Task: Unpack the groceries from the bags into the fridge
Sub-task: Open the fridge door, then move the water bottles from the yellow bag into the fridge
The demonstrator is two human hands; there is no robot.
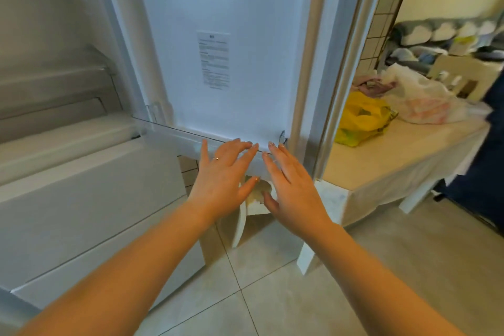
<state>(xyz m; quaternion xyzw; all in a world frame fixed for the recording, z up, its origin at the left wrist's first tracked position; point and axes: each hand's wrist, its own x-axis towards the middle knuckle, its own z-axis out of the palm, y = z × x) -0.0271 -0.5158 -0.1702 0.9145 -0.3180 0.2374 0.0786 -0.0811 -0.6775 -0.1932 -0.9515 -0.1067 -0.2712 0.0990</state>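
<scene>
The fridge door stands open in front of me, its white inner side bare except for a label. A clear door shelf runs along its lower edge. My left hand and my right hand reach side by side toward that shelf, fingers spread, fingertips at its front rim, holding nothing. The fridge's interior is at the left, with glass shelves and a white drawer front. On the table to the right lie a yellow bag and a white plastic bag.
A low table with a cream cloth stands right of the door, its edge close to the door. A dark blue thing is at the far right. A sofa with cushions is behind. Beige floor tiles lie below my arms.
</scene>
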